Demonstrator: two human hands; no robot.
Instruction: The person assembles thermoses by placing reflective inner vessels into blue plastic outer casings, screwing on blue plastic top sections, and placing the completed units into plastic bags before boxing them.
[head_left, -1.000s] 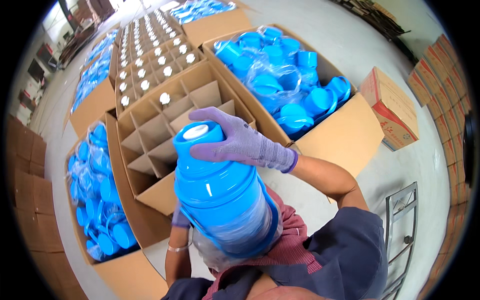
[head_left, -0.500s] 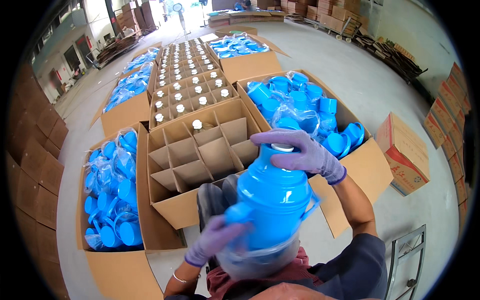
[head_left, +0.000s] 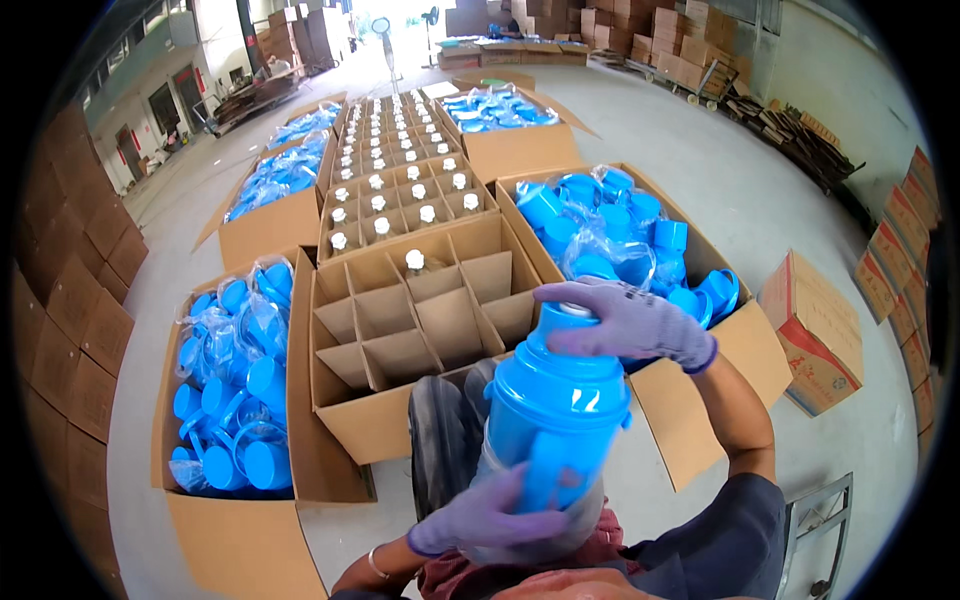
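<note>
I hold a blue plastic thermos flask (head_left: 555,420) upright in front of my chest, its lower part in a clear plastic bag. My left hand (head_left: 480,520), in a purple glove, grips the flask's lower body. My right hand (head_left: 625,320), also gloved, lies flat over the flask's top. Just beyond the flask stands an open cardboard box with dividers (head_left: 410,320); one white-capped flask liner (head_left: 414,260) sits in a far cell, the other cells look empty.
A carton of blue shells in plastic (head_left: 235,380) stands at left, another carton of blue parts (head_left: 620,230) at right. Further divided boxes of white-capped liners (head_left: 395,170) stretch away. A closed printed carton (head_left: 815,335) sits right; stacked cartons (head_left: 70,330) line the left wall.
The flask has tilted from lying toward the box to upright. My left hand has come onto its lower body, and my right hand has stayed on the top.
</note>
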